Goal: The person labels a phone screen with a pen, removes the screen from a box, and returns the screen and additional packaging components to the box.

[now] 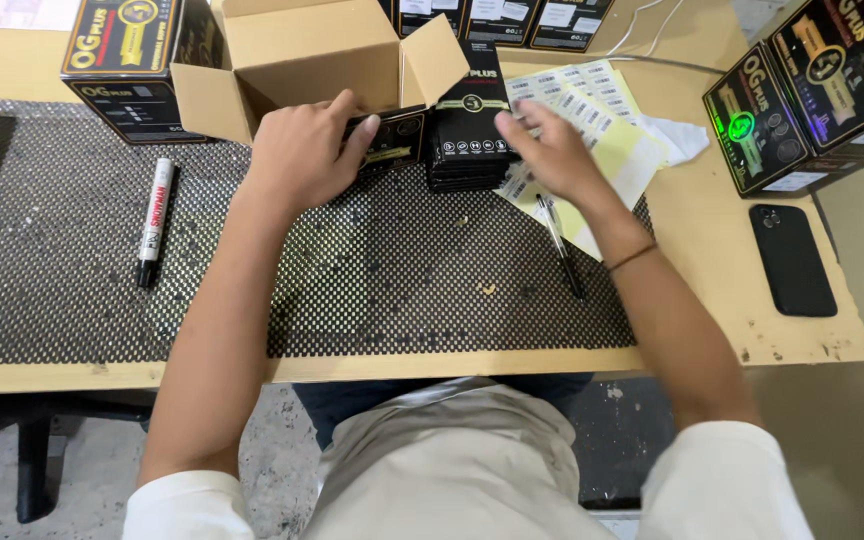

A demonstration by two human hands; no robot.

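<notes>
A wooden worktable (712, 330) carries a black perforated mat (392, 290), and at twelve o'clock on it an open brown cardboard carton (292, 60) stands with its flaps spread, blocking the view of what lies behind it. At nine o'clock from the hands a white-and-black marker pen (155, 218) lies on the mat; at three o'clock a black phone (792, 258) lies face down on the bare wood, and above it, at about two o'clock, two black-and-gold printed boxes (812, 90) stand together. Sheets of barcode stickers on yellow backing (592, 130) spread just right of centre, with a slim black pen (560, 245) lying across their lower edge. The left hand (302, 155) is curled loosely, its fingers bent over the end of a small flat black packet (392, 140) just in front of the carton's mouth, gripping it. The right hand (557, 150) is spread half open, its fingertips touching the right side of a stack of black packets (467, 140) that stands beside the first packet, without closing on it. Another black-and-gold box (122, 65) at eleven o'clock is partly hidden by the carton's flap, the carton's inside cannot be seen, and a row of dark boxes at the top edge is cut off.
</notes>
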